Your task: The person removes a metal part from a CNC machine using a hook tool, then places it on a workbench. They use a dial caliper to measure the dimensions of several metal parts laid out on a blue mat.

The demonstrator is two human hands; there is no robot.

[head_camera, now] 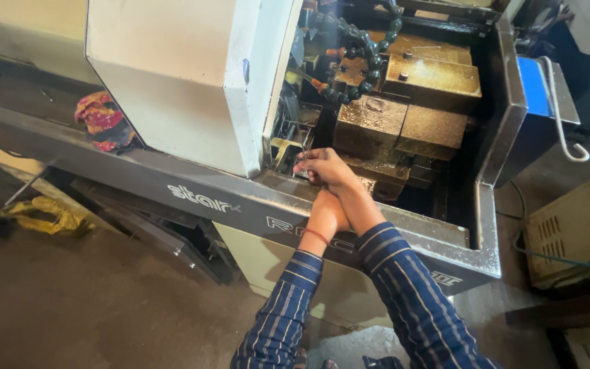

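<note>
My right hand (327,171) reaches into the open work area of a grey metal-cutting machine (192,184). Its fingers are curled around a thin metal tool (303,152) beside the brass-coloured tool blocks (404,123). My left hand (326,213) lies just below, on the machine's front rim, tucked under my right wrist. Its fingers are hidden. A red thread circles the left wrist. Both forearms wear dark blue striped sleeves.
A white sliding guard (179,75) covers the machine's left half. A beaded black coolant hose (370,55) hangs over the blocks. A coloured rag (104,119) lies on the left ledge, a yellow cloth (46,215) on the floor, and a vented beige cabinet (578,225) stands at right.
</note>
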